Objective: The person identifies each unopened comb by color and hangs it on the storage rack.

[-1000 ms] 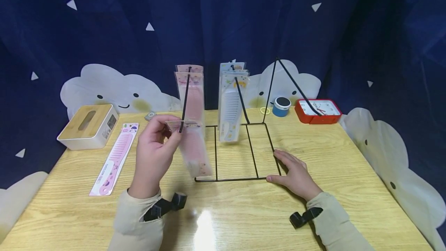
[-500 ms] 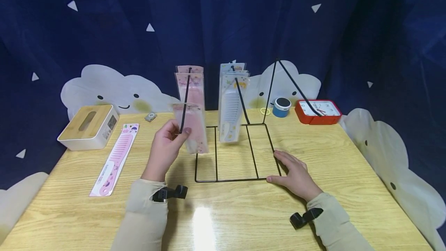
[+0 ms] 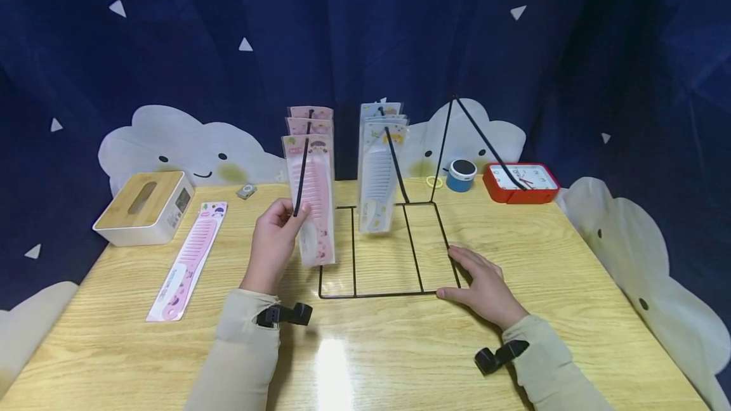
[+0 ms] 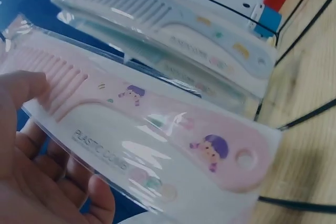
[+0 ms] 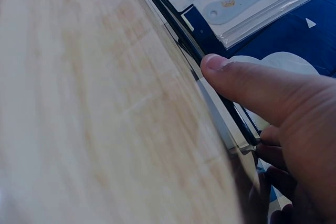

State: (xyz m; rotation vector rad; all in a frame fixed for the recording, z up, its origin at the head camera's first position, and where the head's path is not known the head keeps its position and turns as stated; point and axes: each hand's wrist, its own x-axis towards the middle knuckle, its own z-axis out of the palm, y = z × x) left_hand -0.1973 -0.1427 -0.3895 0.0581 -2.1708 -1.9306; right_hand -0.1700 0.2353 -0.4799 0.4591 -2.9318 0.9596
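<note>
A packaged pink comb [image 3: 315,208] hangs upright at the front of the left hook of a black wire rack [image 3: 388,295]. Its left edge is pinched by my left hand [image 3: 273,236], thumb on the front and the other fingers behind, close to the hook's tip. More pink comb packs [image 3: 320,124] hang behind it, mostly covered. Packaged blue combs [image 3: 378,176] fill the middle hook. At the rack's front right corner my right hand [image 3: 482,287] rests on the base wires, fingers and thumb spread; the right wrist view shows the thumb [image 5: 231,72] along the front wire.
Another packaged pink comb [image 3: 188,262] lies flat on the table at left, beside a wood-topped tissue box [image 3: 145,208]. Behind the rack are a small grey clip-like device [image 3: 247,191], a yellow ring [image 3: 434,181], a blue speaker [image 3: 461,176] and a red clock [image 3: 521,184]. The rack's right hook [image 3: 488,141] is bare.
The front pink comb pack has swung from tilted to hanging straight, after sliding back along the left hook. My left hand has moved inward with it. My right hand has stayed put.
</note>
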